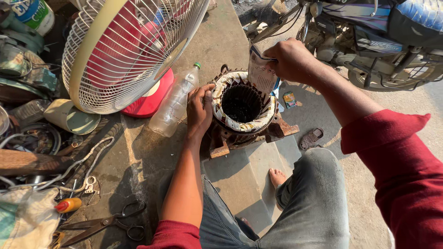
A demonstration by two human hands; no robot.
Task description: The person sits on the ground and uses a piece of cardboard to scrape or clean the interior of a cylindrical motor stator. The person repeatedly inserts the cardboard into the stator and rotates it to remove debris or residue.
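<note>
A rusty motor stator [243,110] with pale windings around its dark bore stands upright on the concrete step between my knees. My left hand [199,108] grips its left rim, fingers on the windings. My right hand [290,59] is raised above the far right rim, pinching a folded sheet of printed insulating paper [261,74] whose lower end dips into the bore's edge.
A cream-caged fan with red blades [124,46] leans at the left. A clear plastic bottle [176,102] lies beside the stator. Scissors [106,223], pliers, cords and scrap crowd the lower left. A motorcycle [369,32] stands behind, a sandal [311,138] on the ground.
</note>
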